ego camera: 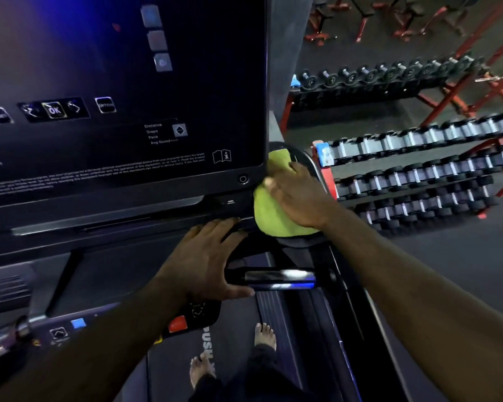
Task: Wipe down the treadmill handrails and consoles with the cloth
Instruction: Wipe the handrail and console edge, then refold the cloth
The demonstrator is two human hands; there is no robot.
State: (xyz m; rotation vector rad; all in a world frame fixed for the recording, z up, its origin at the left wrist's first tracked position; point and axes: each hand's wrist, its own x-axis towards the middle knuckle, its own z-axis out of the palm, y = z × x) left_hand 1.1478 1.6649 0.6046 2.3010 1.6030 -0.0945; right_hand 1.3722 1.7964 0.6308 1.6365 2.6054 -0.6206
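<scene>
While my right hand [298, 198] presses the yellow-green cloth [270, 220] flat against the console [186, 184] corner (left hand [206, 256] spread, bracing), I'd keep pressure even along the edge.

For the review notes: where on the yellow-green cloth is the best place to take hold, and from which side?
Take the lower flap of the cloth, which sticks out loose below the right hand. Come from the near side and pinch its bottom edge. The console blocks the left, and the palm covers most of the upper part.
</scene>
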